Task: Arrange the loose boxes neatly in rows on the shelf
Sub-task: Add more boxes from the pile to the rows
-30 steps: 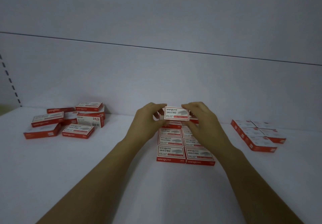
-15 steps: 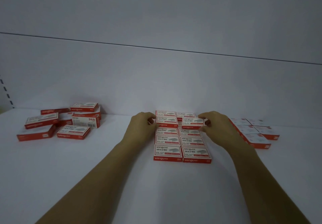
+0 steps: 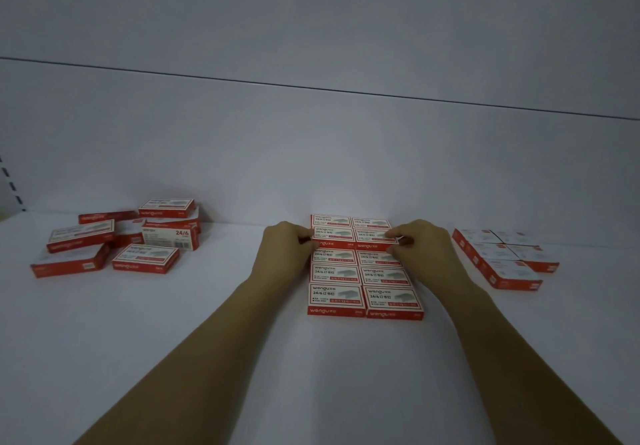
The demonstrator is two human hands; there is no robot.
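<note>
Red-and-white staple boxes lie in two neat columns (image 3: 363, 273) at the middle of the white shelf (image 3: 173, 340). On the back rows a second layer sits: a left upper box (image 3: 334, 236) and a right upper box (image 3: 373, 238). My left hand (image 3: 284, 254) has curled fingertips against the left end of the left upper box. My right hand (image 3: 426, 254) pinches the right end of the right upper box. A loose pile of the same boxes (image 3: 121, 237) lies at the far left.
A second tidy block of boxes (image 3: 502, 257) lies to the right, near my right wrist. The shelf's back panel (image 3: 311, 150) rises right behind the rows. A slotted upright (image 3: 10, 185) runs at the left edge.
A second ago both hands held one box up above the back rows. That box now lies on the right back row, and both hands have dropped to the ends of the upper boxes.
</note>
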